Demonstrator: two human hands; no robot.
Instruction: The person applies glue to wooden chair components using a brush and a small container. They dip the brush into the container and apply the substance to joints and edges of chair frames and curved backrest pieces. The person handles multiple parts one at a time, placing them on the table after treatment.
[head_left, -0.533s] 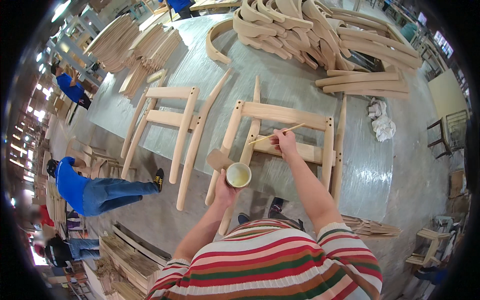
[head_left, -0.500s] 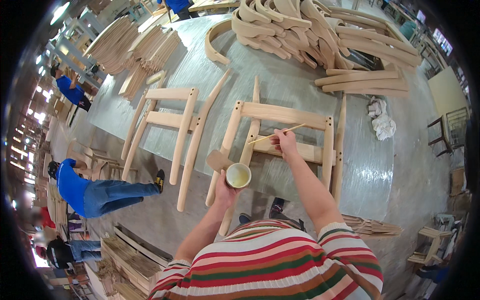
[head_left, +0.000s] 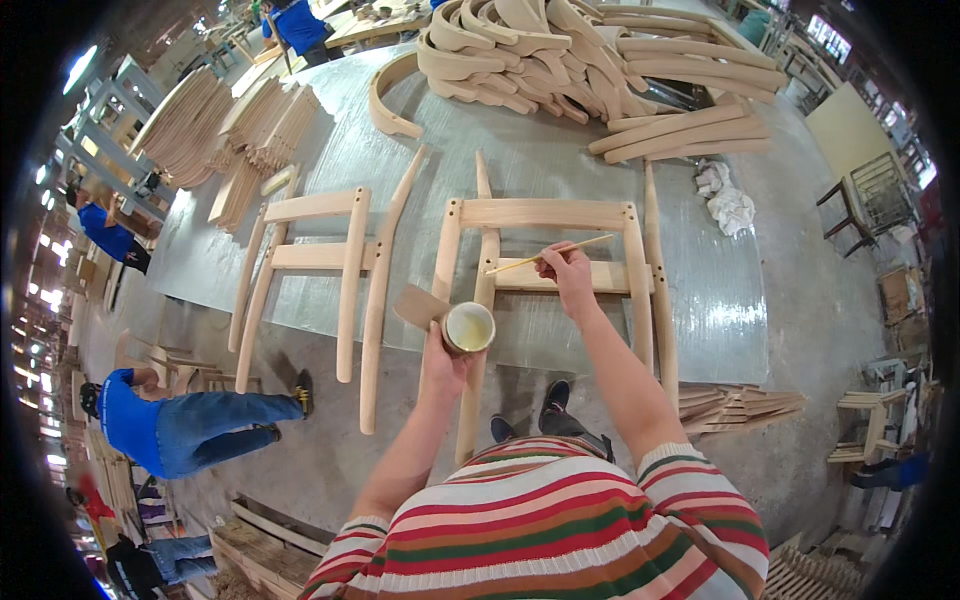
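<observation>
Head view: the right hand (head_left: pixel 570 278) is out over the chair frame (head_left: pixel 545 250) that lies flat on the grey surface (head_left: pixel 560 170). Its fingers are pinched narrow around a thin stick (head_left: pixel 545 257). The stick's long axis runs nearly level across the picture, from the fingers toward the person's left, dipping slightly. Its far tip sits just at the frame's left upright, beside the end of the lower rail. That rail runs roughly parallel to the stick and just under it. Whether the tip touches the wood cannot be told.

The left hand (head_left: pixel 445 355) is nearer the body, at the surface's near edge. Its fingers are wrapped around a small cup (head_left: pixel 468 327) with pale yellowish liquid in it, mouth up. The same hand also seems to pin a flat piece of wood (head_left: pixel 420 305) that sticks out to the left. The cup lies below and slightly left of the stick's tip, close by, so the right hand has only a short way toward the body to reach it.

A second frame (head_left: pixel 320 255) lies well to the left on the same surface, apart from both hands. Curved parts (head_left: pixel 560 50) are piled at the far end, a white rag (head_left: pixel 728 200) to the right. A person in blue (head_left: pixel 190 425) is on the floor at the left.
</observation>
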